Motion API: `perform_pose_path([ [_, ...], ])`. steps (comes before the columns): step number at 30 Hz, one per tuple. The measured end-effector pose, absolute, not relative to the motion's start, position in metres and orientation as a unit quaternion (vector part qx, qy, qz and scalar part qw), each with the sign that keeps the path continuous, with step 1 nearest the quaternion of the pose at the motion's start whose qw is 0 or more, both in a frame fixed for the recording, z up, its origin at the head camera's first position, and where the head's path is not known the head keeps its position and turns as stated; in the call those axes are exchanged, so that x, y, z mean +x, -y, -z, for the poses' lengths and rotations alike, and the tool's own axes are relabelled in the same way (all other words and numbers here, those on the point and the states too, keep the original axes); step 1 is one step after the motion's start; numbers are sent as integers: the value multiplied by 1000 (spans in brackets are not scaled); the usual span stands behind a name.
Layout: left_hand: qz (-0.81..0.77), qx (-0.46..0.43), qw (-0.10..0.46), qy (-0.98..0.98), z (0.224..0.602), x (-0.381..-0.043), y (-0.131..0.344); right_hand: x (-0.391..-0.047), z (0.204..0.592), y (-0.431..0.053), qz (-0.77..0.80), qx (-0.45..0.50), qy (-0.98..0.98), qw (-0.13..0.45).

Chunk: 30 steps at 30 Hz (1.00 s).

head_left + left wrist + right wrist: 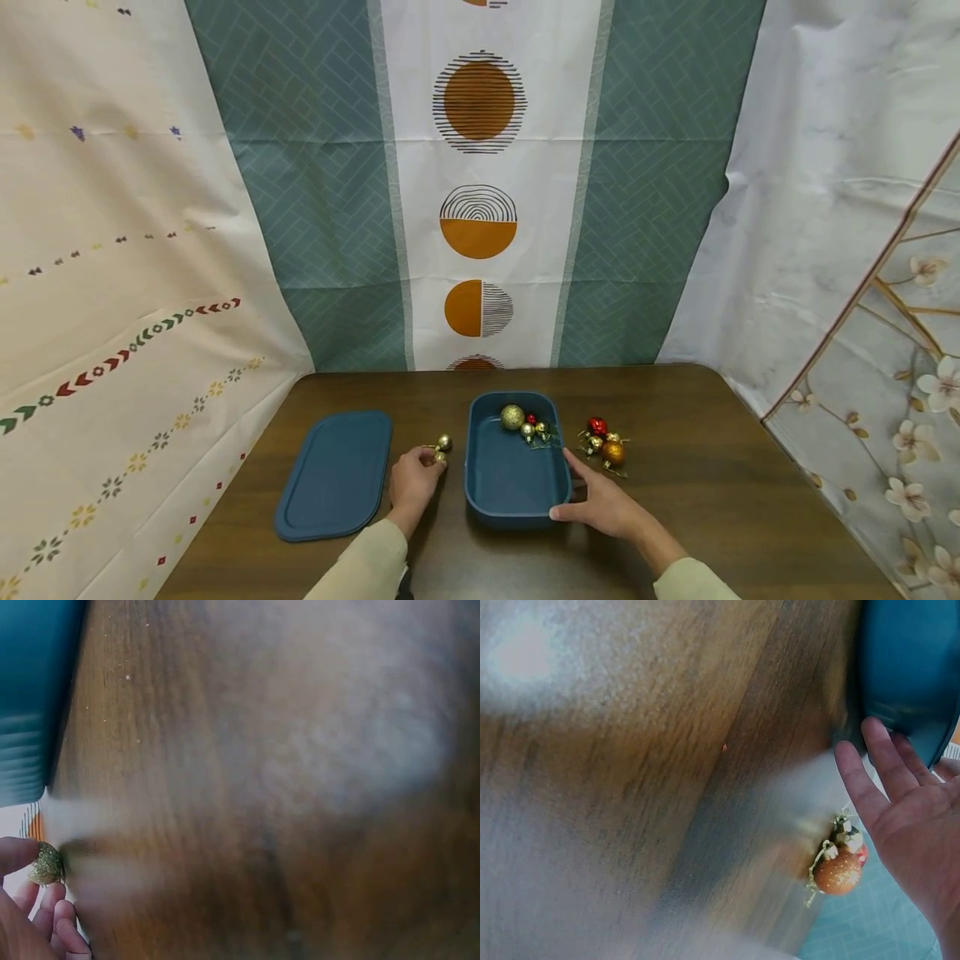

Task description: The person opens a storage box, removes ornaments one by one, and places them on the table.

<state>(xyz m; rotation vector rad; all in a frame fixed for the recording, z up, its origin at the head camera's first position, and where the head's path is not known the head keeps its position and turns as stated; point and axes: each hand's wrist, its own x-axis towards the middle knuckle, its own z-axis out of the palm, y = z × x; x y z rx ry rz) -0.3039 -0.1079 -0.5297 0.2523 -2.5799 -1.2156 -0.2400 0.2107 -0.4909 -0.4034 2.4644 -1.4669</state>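
My left hand pinches a small glittery gold bauble between thumb and fingers, low over the table left of the box. Just beyond it lies another gold bauble. My right hand touches the right side of a blue rectangular box. Its thumb rests at the near right corner of the rim, and straight, spread fingers lie along the outer wall. Inside the box, toward the far end, sit a larger glittery gold bauble, a small red one and two small gold ones.
A blue lid lies flat on the brown wooden table, left of my left hand. Right of the box is a cluster with a red bauble, an orange glittery bauble and small gold ones. Patterned cloths hang behind and at both sides.
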Motion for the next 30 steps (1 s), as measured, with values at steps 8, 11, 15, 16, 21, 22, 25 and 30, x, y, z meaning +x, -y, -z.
perform_pose_path([
  [8,419,78,147,893,531,-304,108,-239,491,-211,504,-138,-844,121],
  [11,423,77,145,891,531,-303,109,-238,492,-211,508,-137,-841,124],
  [15,425,78,140,891,530,-302,110,-239,492,-211,513,-140,-838,125],
  [16,426,77,140,890,529,-302,111,-239,492,-211,513,-141,-838,124],
  [21,432,72,138,888,526,-300,112,-240,492,-211,506,-135,-843,124],
  [22,431,71,138,889,525,-299,113,-240,492,-211,505,-133,-844,125],
  [25,430,69,139,889,524,-298,114,-239,492,-211,501,-131,-846,128],
  [30,428,71,140,890,524,-297,115,-239,492,-210,499,-133,-848,123],
])
